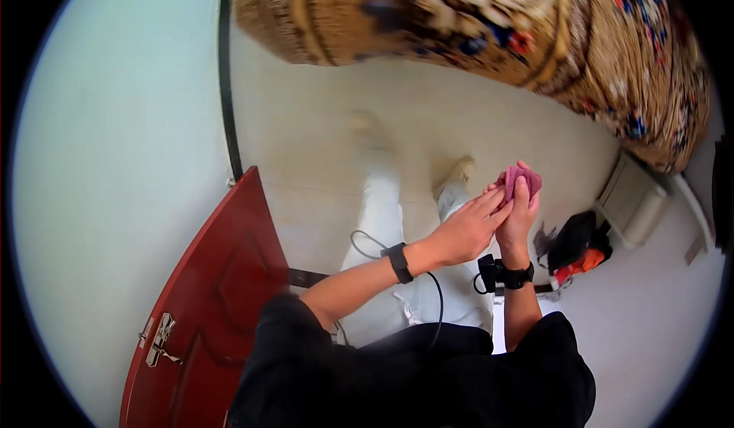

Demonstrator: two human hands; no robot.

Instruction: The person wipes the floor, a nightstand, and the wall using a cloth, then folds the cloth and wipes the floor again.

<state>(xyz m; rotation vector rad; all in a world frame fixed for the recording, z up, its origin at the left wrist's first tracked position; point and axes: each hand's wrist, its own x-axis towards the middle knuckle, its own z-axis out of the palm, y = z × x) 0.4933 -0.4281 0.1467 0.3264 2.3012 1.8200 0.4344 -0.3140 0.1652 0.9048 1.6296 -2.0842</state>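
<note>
A small pink-purple cloth (526, 177), folded or bunched up, is held in front of my body. My right hand (518, 218) is closed around it, with the thumb lying across its front. My left hand (468, 233) reaches over from the left, its fingers fairly straight and its fingertips meeting the cloth's edge beside the right hand. Part of the cloth and some fingertips are hidden where the hands overlap. Black bands circle both wrists, and a dark cable loops below them.
A red door (222, 298) with a metal handle stands at the left by a pale wall (130, 122). Brown patterned fabric (474, 15) spans the top. A grey box-like object (633, 198) and a black and orange bundle (577, 248) sit right. One foot is blurred on the tiles.
</note>
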